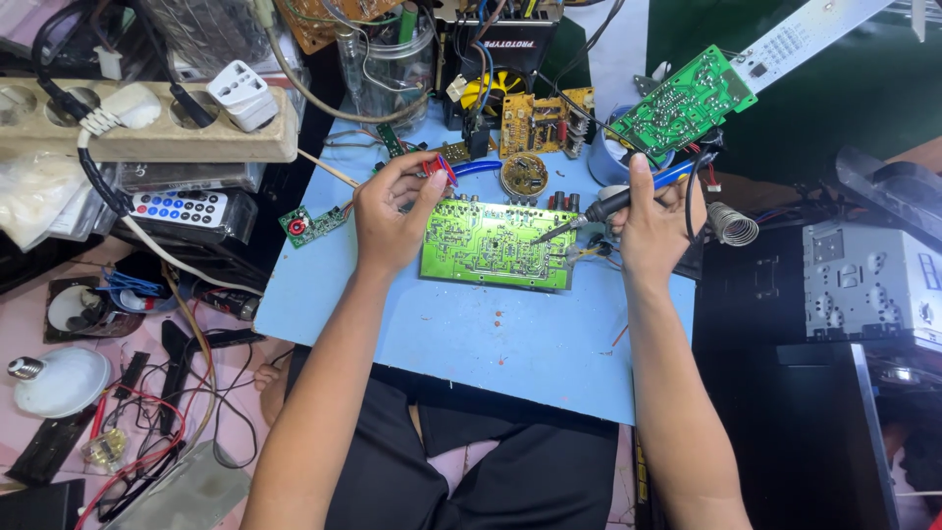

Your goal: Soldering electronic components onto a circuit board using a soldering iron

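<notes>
The right hand [648, 221] grips a soldering iron [589, 214], its tip on the green board [491, 250]. The left hand [388, 216] rests at the board's left edge, fingers pinching a small red part [439, 169]

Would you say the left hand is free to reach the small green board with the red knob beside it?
Probably yes: the left hand rests on the large green circuit board, and the small green board lies just to its left on the blue mat, nothing between them.

Two hands [392, 211], one soldering iron [599, 208], four green circuit boards [496, 245], one power strip [147, 123], one remote [182, 208], one bulb [61, 381]
</notes>
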